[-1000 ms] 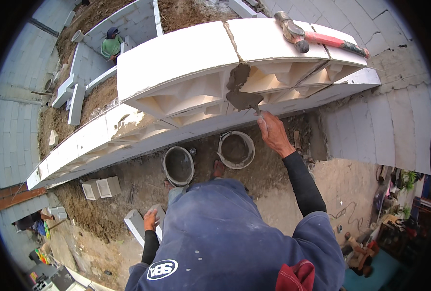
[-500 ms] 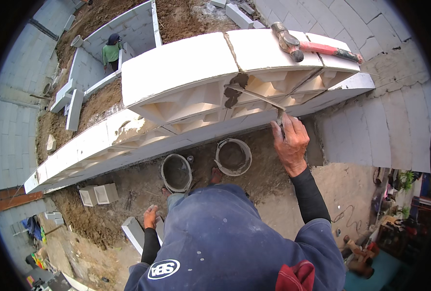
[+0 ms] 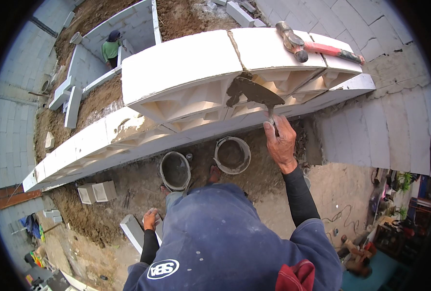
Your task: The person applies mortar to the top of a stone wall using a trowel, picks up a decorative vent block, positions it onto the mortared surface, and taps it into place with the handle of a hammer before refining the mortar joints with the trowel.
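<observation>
In my right hand (image 3: 281, 144) is the handle of a pointed trowel (image 3: 261, 92), its blade smeared with grey mortar. The blade lies against a vertical joint between two pale hollow blocks (image 3: 189, 103) with faceted recesses, set on a wall. A dark patch of mortar (image 3: 234, 93) sits on that joint beside the blade tip. My left hand (image 3: 150, 219) hangs low at my side near a grey block (image 3: 132, 232), its fingers loosely bent and nothing visible in it. A hammer (image 3: 317, 47) with a red handle lies on top of the upper blocks.
Two buckets of mortar, one left (image 3: 175, 170) and one right (image 3: 232, 155), stand by my feet below the wall. Two small hollow blocks (image 3: 104, 191) lie on the soil at left. Beyond the wall, a person in green (image 3: 111, 51) stands in a walled pit.
The trowel has turned from edge-on to show its blade's face, and my right hand has shifted slightly left. My left hand hangs in about the same place.
</observation>
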The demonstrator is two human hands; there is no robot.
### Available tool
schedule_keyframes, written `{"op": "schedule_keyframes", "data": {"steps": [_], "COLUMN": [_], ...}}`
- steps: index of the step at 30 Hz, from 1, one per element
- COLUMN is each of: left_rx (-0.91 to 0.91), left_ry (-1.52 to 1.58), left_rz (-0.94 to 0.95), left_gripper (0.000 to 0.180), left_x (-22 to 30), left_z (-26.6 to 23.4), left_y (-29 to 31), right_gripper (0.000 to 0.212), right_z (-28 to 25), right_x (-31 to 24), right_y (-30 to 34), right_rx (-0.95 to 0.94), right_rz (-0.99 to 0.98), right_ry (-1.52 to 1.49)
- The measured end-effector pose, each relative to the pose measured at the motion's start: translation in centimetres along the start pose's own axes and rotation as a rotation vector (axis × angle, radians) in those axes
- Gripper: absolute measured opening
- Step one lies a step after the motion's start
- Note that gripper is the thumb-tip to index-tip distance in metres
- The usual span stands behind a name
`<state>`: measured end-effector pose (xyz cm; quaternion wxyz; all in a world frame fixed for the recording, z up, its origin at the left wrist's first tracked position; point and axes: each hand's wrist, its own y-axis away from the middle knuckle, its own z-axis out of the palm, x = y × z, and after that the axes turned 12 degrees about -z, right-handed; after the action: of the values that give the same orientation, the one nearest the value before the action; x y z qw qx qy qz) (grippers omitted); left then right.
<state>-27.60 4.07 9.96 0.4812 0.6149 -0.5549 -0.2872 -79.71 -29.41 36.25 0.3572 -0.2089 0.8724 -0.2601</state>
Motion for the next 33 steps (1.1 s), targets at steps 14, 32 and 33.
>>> {"op": "schedule_keyframes", "data": {"steps": [14, 32, 33], "left_rx": [-0.021, 0.031, 0.04], "left_ry": [0.016, -0.013, -0.007], "left_rz": [0.036, -0.016, -0.014], "left_gripper": [0.064, 0.062, 0.062], "left_x": [-0.7, -0.1, -0.2], "left_z": [0.1, 1.1, 1.0], "left_y": [-0.2, 0.3, -0.1], "right_gripper": [0.034, 0.032, 0.033], "right_z": [-4.9, -8.2, -8.4], "right_x": [0.9, 1.2, 1.2], "right_y": [-1.9, -4.0, -4.9], "right_rx": [-0.301, -0.472, -0.482], "right_rz": [0.195, 0.112, 0.097], "right_ry": [-0.32, -0.219, -0.2]}}
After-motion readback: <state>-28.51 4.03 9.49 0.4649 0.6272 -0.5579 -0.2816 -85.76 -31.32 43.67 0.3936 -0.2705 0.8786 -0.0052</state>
